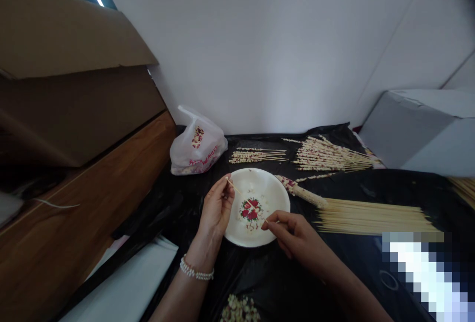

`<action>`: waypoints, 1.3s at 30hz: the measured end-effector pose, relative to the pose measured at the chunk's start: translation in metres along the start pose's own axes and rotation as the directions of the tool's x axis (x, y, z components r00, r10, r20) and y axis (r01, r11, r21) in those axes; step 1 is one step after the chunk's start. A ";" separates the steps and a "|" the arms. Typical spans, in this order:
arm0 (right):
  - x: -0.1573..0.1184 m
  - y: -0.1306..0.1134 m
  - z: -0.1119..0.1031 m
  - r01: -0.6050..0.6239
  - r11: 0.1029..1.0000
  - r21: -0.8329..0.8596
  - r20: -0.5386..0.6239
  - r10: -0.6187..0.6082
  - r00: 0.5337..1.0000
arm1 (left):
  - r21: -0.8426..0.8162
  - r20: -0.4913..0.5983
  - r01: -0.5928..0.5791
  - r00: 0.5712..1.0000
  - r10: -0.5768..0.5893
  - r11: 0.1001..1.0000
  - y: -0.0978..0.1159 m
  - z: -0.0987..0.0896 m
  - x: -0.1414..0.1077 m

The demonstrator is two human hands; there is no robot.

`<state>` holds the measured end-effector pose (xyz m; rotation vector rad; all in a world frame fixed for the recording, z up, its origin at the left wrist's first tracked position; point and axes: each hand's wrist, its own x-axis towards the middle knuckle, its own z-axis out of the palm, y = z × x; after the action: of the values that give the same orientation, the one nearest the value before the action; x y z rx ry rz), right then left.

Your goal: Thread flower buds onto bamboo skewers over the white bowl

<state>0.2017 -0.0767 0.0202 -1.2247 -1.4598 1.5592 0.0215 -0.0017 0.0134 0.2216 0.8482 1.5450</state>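
Left hand [216, 208] pinching thin skewer [233, 186] over white plate [276, 193], right hand [293, 233] apparently pinching something tiny at plate's rim

A plate [256, 183] is set at the middle of the desk [363, 262]. A bag [196, 146] is placed at its ten o'clock, threaded sticks [330, 156] at one o'clock, bare sticks [371, 215] at three o'clock, and loose pieces [239, 309] at six o'clock.

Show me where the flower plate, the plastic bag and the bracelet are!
plate [274, 191], head view: bare white rim.
plastic bag [198, 146], head view: its printed front.
bracelet [196, 272], head view: beads on the left wrist.
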 end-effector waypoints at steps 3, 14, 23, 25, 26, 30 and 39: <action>0.000 0.000 0.000 0.006 1.000 -0.013 0.003 -0.006 1.000 | -0.090 -0.014 0.064 0.998 -0.066 0.994 0.002 0.000 0.001; 0.000 0.003 0.000 -0.007 1.000 0.000 0.017 0.007 1.000 | -0.102 -0.030 0.134 0.990 -0.138 0.986 0.005 0.002 -0.002; 0.000 0.002 0.000 -0.001 1.000 0.001 0.013 0.001 1.000 | -0.107 -0.020 0.122 0.992 -0.125 0.987 0.007 0.004 -0.003; 0.000 0.001 0.000 -0.001 1.000 -0.002 0.017 0.001 1.000 | -0.100 -0.027 0.118 0.992 -0.122 0.988 0.008 0.004 -0.003; 0.000 0.001 0.000 -0.002 1.000 -0.001 0.020 0.002 1.000 | -0.096 -0.035 0.115 0.992 -0.119 0.989 0.008 0.004 -0.003; -0.002 -0.001 -0.004 -0.012 1.000 -0.025 0.022 0.012 1.000 | -0.074 -0.068 0.119 0.990 -0.124 0.990 0.008 0.003 -0.002; -0.004 -0.001 -0.013 -0.022 0.999 -0.036 0.041 0.023 0.999 | 0.038 -0.056 0.060 0.997 -0.057 0.998 0.010 0.004 -0.001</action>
<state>0.2147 -0.0753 0.0232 -1.2398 -1.5106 1.5885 0.0157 -0.0001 0.0227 0.1817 0.9214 1.4864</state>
